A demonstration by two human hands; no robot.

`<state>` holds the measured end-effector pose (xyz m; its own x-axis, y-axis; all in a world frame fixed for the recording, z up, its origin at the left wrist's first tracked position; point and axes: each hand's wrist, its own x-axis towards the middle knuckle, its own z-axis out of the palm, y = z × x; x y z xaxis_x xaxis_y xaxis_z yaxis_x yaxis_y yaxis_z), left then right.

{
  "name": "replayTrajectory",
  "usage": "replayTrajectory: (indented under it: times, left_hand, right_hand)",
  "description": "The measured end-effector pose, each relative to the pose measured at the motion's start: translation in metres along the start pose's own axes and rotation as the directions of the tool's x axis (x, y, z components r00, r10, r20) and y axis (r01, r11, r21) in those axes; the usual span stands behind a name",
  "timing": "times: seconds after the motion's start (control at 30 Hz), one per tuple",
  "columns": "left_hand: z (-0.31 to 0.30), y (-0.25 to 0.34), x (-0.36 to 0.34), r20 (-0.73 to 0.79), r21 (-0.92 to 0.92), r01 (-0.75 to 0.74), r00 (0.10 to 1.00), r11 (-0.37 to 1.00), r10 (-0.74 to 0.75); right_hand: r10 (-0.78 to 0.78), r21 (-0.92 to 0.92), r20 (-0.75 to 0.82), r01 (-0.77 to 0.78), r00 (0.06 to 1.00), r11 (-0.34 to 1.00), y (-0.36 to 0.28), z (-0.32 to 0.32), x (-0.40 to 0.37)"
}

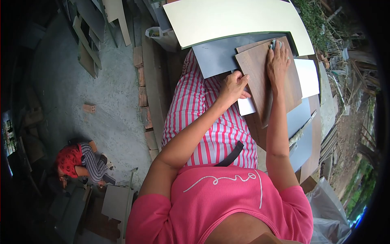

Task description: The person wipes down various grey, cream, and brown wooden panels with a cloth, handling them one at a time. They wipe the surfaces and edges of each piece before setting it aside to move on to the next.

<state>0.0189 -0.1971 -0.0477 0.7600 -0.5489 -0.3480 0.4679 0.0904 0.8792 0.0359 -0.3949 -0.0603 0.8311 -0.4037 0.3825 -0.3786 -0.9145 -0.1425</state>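
Note:
A brown wood-grain board (260, 61) lies tilted over other panels in front of me. My right hand (278, 65) presses a small grey cloth (276, 43) onto its upper part, fingers together over it. At the board's left edge is my left hand (235, 87), its thumb and fingers closed round the edge. Under the board are a second brown board, a grey panel (215, 55) and a small white piece (246, 106). A large cream panel (239, 20) lies beyond them.
White (307, 75) and blue-grey panels (298, 116) lie at the right. A person in red (73, 160) crouches at the lower left near more panels. Panels lean at the upper left; a hollow brick (89, 108) lies on the concrete floor. A white sack (164, 38) stands beyond my legs.

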Motion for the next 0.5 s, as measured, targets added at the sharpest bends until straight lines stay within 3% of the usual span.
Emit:
replayTrajectory:
  times: [0.1, 0.2, 0.5]
  left_hand:
    - [-0.002, -0.001, 0.000, 0.043, -0.005, 0.032, 0.999, 0.999, -0.032]
    - [-0.002, -0.004, -0.001, 0.025, 0.010, 0.024, 0.999, 1.000, -0.025]
    - [0.001, -0.011, -0.001, -0.009, 0.020, -0.006, 1.000, 1.000, 0.006]
  right_hand:
    - [-0.234, 0.086, -0.027, 0.235, 0.972, 0.968, -0.052, -0.005, -0.002]
    - [-0.378, 0.166, -0.020, 0.376, 0.926, 0.912, -0.066, -0.013, -0.019]
    - [-0.413, 0.642, 0.053, 0.286, 0.909, 0.712, -0.047, -0.041, -0.028]
